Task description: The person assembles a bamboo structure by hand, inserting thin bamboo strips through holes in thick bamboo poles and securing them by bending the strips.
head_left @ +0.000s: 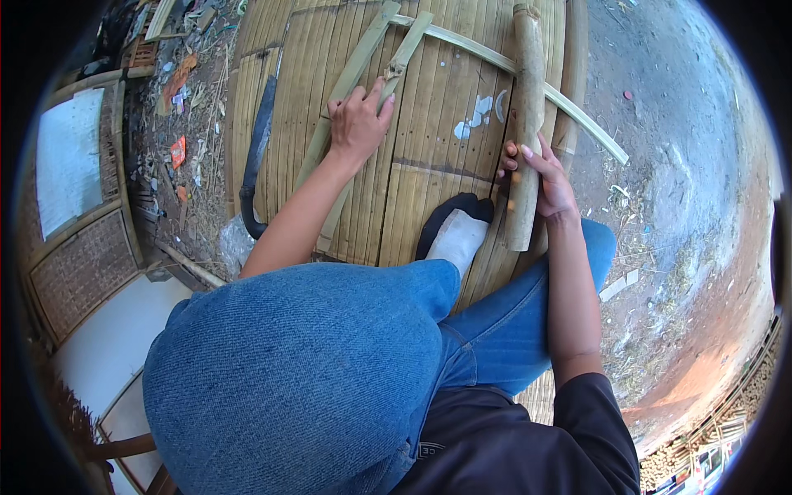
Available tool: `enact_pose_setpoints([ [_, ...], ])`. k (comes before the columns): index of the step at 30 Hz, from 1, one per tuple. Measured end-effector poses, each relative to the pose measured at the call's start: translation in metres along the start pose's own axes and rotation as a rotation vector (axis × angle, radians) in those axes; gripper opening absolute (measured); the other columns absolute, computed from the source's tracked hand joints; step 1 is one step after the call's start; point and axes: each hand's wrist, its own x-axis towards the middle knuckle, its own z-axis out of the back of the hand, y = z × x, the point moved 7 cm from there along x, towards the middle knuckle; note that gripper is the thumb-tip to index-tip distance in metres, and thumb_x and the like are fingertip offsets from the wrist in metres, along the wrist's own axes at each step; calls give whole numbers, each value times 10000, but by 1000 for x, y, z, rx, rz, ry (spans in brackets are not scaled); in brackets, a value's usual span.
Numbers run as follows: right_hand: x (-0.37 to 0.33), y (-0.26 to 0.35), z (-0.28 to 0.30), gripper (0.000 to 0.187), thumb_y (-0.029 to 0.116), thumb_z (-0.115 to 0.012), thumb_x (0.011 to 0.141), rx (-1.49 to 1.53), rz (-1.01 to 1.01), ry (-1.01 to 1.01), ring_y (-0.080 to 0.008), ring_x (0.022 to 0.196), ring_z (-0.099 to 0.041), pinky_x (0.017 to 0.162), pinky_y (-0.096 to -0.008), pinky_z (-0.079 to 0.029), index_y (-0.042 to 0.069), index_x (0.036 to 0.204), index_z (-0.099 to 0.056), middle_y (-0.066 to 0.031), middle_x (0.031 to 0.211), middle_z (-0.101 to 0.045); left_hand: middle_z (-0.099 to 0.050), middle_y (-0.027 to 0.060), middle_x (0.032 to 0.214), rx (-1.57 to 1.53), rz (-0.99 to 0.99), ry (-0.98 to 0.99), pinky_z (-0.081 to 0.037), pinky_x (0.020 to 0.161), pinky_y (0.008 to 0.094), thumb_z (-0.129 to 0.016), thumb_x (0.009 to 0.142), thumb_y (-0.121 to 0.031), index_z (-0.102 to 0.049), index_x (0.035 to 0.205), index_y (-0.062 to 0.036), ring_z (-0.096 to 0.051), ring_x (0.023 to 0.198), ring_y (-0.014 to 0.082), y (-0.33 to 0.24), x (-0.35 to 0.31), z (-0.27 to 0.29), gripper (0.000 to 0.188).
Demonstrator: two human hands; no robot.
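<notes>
My left hand (360, 125) is closed around the lower end of a short split bamboo strip (410, 49), its index finger and thumb at the strip's rough knot. Beside it a longer bamboo strip (355, 68) passes by the hand's other fingers and runs on behind the forearm. My right hand (548, 181) grips a thick, pale round pole (529, 74) near its lower part, thumb across the top. A thin green strip (590, 128) lies crosswise behind the pole, reaching past the right edge of the slatted bamboo platform (445, 91).
A dark curved blade with a hooked handle (247, 194) lies at the platform's left edge. White flakes (472, 120) are scattered near the middle. My socked foot (456, 231) rests on the slats. Litter (177, 151) lies on the ground left; bare soil (660, 165) stretches right.
</notes>
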Motion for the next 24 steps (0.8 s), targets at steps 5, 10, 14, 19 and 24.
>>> enact_pose_setpoints([
  [5,0,0,0,771,117,-677,985,4,0,13,-196,898,-608,838,-427,-572,80,1587,-198,-96,1072,-615,-614,77,839,26,-41,-35,-365,804,416,-619,997,-378,-704,1316,-108,-597,719,234,-2,-2,-1,426],
  [10,0,-1,1,793,121,-680,984,-3,-4,3,-196,900,-609,838,-423,-572,77,1597,-178,-94,1067,-616,-609,73,834,-12,-31,-63,-362,798,410,-625,996,-368,-711,1303,-104,-589,712,234,0,-3,-2,413],
  [14,0,0,1,796,120,-678,984,-8,-1,5,-195,904,-608,838,-422,-571,75,1597,-173,-94,1068,-615,-607,70,834,4,-52,-91,-365,789,405,-637,991,-349,-719,1286,-104,-582,707,237,-1,-3,-3,392],
  [19,0,0,0,789,113,-673,985,4,-1,14,-195,904,-606,837,-426,-570,77,1596,-175,-98,1070,-613,-607,66,833,8,-56,-99,-367,789,406,-644,986,-337,-724,1274,-104,-574,702,237,0,-3,-3,379],
  [24,1,-1,1,750,109,-668,986,9,-1,15,-196,901,-604,837,-429,-567,79,1578,-209,-101,1070,-611,-612,63,833,27,-95,-82,-369,795,409,-646,980,-340,-728,1267,-103,-569,704,236,-2,-4,-3,381],
])
